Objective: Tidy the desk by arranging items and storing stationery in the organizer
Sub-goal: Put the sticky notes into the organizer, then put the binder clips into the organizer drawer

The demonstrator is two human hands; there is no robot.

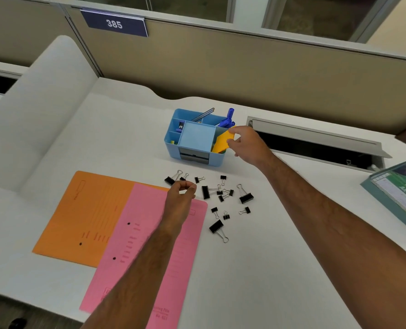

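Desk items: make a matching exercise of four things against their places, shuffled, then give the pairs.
Things:
1. Yellow pad
2. Pink folder
3. Binder clips
4. Calendar

Places:
A. Scattered on the bare desk in front of the organizer
B. At the right edge of the view
C. In the right hand, going into the organizer's right compartment
D. Lying partly over the orange folder

Pairs: 1-C, 2-D, 3-A, 4-B
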